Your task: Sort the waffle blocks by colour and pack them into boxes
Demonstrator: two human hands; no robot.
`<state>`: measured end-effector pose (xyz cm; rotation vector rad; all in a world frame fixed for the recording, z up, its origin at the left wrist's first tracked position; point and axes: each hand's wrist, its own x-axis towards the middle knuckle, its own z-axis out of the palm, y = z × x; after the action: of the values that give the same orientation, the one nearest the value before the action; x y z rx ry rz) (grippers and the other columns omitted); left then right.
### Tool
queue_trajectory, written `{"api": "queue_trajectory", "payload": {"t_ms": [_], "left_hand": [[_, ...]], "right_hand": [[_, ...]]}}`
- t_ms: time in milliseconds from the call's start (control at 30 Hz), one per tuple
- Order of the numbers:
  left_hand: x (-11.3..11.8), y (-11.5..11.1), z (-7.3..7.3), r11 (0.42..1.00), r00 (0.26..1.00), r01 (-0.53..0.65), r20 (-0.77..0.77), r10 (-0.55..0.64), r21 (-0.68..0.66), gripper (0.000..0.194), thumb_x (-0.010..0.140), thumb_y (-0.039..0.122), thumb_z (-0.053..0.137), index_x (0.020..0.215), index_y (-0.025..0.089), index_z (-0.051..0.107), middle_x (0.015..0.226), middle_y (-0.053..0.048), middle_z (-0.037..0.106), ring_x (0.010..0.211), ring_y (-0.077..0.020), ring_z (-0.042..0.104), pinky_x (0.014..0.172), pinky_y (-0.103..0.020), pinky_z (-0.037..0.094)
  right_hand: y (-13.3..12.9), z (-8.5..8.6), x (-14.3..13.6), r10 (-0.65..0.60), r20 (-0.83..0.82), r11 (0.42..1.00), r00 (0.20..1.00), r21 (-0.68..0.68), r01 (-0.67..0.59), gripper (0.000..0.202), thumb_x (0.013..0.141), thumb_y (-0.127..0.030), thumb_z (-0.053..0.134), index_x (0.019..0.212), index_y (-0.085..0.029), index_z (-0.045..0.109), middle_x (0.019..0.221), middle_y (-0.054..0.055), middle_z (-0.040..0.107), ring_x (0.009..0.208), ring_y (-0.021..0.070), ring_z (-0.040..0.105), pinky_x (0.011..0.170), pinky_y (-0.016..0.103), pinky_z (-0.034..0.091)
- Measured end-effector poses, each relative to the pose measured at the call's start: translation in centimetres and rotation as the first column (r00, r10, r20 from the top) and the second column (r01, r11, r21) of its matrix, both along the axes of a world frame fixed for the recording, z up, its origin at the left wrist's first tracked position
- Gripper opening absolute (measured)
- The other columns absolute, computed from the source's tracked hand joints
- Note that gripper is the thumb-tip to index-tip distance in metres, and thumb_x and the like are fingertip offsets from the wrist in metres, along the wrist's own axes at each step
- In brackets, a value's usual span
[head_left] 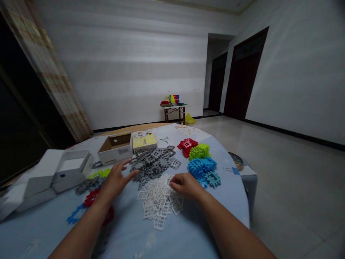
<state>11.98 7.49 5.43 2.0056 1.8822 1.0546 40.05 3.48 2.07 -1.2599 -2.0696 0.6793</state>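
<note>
My left hand [118, 178] hovers over the table beside the pile of grey plastic pieces [155, 162], its thumb and fingers spread with nothing between them. My right hand [185, 185] is at the right side of the heap of white lattice pieces [159, 201], fingers curled together; whatever they may hold is too small to make out. Blue pieces [201, 166], green pieces [199, 151] and red pieces [186, 144] lie in piles beyond my right hand. Partly behind my left forearm are a red piece [91, 198] and a blue piece [75, 214].
An open cardboard box [114, 155], a yellow box [145, 141] and white boxes [71, 169] stand at the back and left of the round table. A clip with a blue end [235, 171] lies near the right edge. A stool [249, 176] stands beyond it.
</note>
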Motion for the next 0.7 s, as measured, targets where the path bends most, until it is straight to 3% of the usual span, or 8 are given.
{"api": "queue_trajectory", "payload": {"t_ms": [200, 433, 533, 633, 700], "left_hand": [[-6.3, -3.0, -1.9, 0.987, 0.981, -0.160, -0.105, 0.162, 0.028, 0.060, 0.068, 0.060, 0.053, 0.109, 0.017, 0.059, 0.111, -0.012, 0.061, 0.101, -0.0270, 0.058, 0.087, -0.040, 0.047], [-10.8, -5.8, -4.2, 0.934, 0.923, -0.356, -0.147, 0.357, 0.034, 0.053, 0.075, 0.054, 0.042, 0.106, 0.016, 0.061, 0.107, -0.014, 0.061, 0.101, -0.0275, 0.058, 0.088, -0.040, 0.046], [-11.6, -6.6, -4.8, 0.918, 0.908, -0.395, -0.138, 0.395, 0.026, 0.052, 0.077, 0.053, 0.039, 0.106, 0.015, 0.061, 0.109, -0.014, 0.061, 0.103, -0.0272, 0.057, 0.091, -0.039, 0.044], [-11.8, -6.8, -5.0, 0.908, 0.901, -0.419, -0.120, 0.417, 0.014, 0.052, 0.078, 0.053, 0.038, 0.105, 0.015, 0.061, 0.109, -0.013, 0.062, 0.102, -0.0266, 0.057, 0.090, -0.038, 0.044], [-11.7, -6.8, -5.0, 0.906, 0.900, -0.424, -0.116, 0.421, 0.003, 0.050, 0.078, 0.052, 0.038, 0.104, 0.016, 0.062, 0.108, -0.012, 0.062, 0.102, -0.0263, 0.058, 0.090, -0.038, 0.045]], "right_hand": [[-1.8, 1.0, -0.7, 0.146, -0.031, 0.989, 0.989, 0.024, -0.145, 0.020, 0.079, -0.028, 0.053, 0.074, -0.015, 0.067, 0.063, -0.001, 0.062, 0.054, 0.0083, 0.049, 0.049, 0.018, 0.031], [-1.8, 1.0, -1.3, 0.126, -0.077, 0.985, 0.989, 0.124, -0.116, 0.018, 0.081, -0.025, 0.052, 0.073, -0.015, 0.066, 0.062, 0.000, 0.060, 0.056, 0.0097, 0.050, 0.052, 0.020, 0.035], [-4.0, 3.5, -1.5, 0.148, -0.222, 0.964, 0.964, 0.249, -0.090, 0.017, 0.082, -0.026, 0.054, 0.075, -0.016, 0.065, 0.066, 0.002, 0.062, 0.058, 0.0113, 0.053, 0.054, 0.023, 0.039], [-8.7, 7.0, -0.9, 0.253, -0.403, 0.910, 0.879, 0.408, -0.075, 0.013, 0.084, -0.026, 0.054, 0.079, -0.020, 0.064, 0.072, 0.004, 0.064, 0.067, 0.0146, 0.057, 0.061, 0.028, 0.045], [-11.9, 8.3, -0.1, 0.315, -0.505, 0.881, 0.804, 0.471, -0.050, 0.014, 0.087, -0.028, 0.051, 0.087, -0.025, 0.064, 0.076, 0.004, 0.065, 0.070, 0.0165, 0.058, 0.063, 0.031, 0.048]]}}
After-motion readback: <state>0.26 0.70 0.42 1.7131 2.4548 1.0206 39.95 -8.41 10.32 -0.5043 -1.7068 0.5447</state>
